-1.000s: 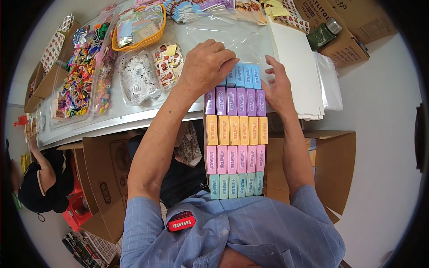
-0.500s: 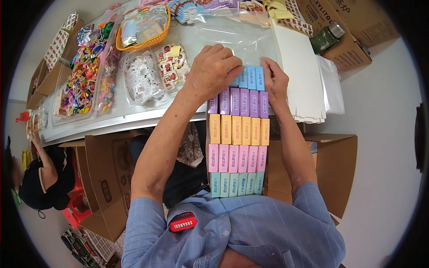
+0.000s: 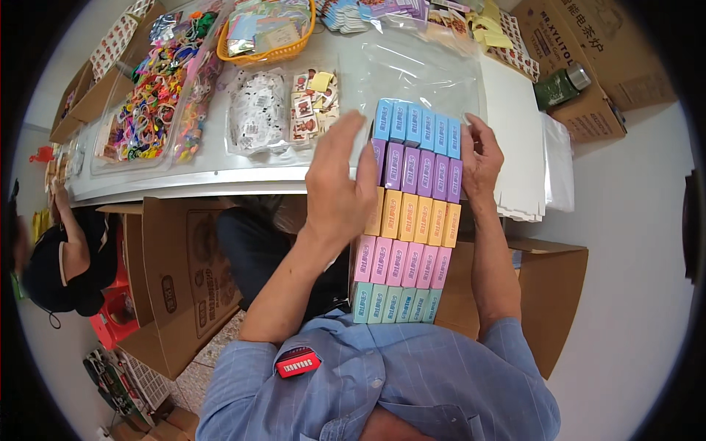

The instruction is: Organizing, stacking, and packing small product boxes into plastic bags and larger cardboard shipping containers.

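Left hand [image 3: 340, 192] lifted off block of coloured boxes [image 3: 409, 213], fingers spread | right hand [image 3: 482, 158] flat at 3 o'clock edge; fingers together; stack stands squared

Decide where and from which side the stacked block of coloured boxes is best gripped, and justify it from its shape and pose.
Grip the block of coloured boxes on its two long flanks, one palm from each side, pressing inward. It is many loose small boxes in rows, so only sideways pressure would likely keep them together. The right hand already rests on the right flank; the left hand is by the left one.

Left hand [image 3: 340, 192] hiding box stack's [image 3: 412, 213] left edge, basket [image 3: 266, 51] cut off
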The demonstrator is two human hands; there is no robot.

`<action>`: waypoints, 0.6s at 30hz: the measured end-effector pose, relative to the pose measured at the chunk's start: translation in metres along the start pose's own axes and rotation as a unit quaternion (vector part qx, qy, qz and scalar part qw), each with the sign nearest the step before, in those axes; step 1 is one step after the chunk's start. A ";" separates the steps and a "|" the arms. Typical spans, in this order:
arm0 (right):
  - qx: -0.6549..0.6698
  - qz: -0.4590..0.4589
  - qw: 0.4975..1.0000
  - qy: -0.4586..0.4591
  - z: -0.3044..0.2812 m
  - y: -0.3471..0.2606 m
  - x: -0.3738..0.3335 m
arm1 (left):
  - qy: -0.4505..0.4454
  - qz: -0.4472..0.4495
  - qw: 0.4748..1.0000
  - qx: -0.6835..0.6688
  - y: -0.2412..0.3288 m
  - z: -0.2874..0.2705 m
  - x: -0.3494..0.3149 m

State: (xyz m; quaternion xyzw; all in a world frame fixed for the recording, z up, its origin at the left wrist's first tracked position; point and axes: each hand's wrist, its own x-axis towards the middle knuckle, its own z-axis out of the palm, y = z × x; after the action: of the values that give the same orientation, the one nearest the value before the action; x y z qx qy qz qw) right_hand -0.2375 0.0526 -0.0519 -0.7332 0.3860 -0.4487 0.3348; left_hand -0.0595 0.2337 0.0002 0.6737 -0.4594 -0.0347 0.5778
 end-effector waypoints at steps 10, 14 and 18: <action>-0.057 -0.120 0.991 -0.020 -0.004 0.008 0.010 | 0.005 -0.302 0.923 -0.239 -0.051 0.021 -0.049; -0.039 -0.065 0.997 -0.018 -0.007 0.014 0.005 | -0.037 -0.261 0.950 -0.168 -0.056 0.029 -0.023; 0.034 -0.024 0.999 -0.021 -0.007 0.019 -0.006 | -0.065 -0.253 0.964 -0.053 -0.054 0.035 -0.008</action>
State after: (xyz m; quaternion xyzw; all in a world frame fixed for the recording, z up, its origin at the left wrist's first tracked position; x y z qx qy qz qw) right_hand -0.2503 0.0473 -0.0679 -0.7397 0.3456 -0.4541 0.3567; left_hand -0.0525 0.2079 -0.0589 0.7330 -0.3076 -0.2476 0.5538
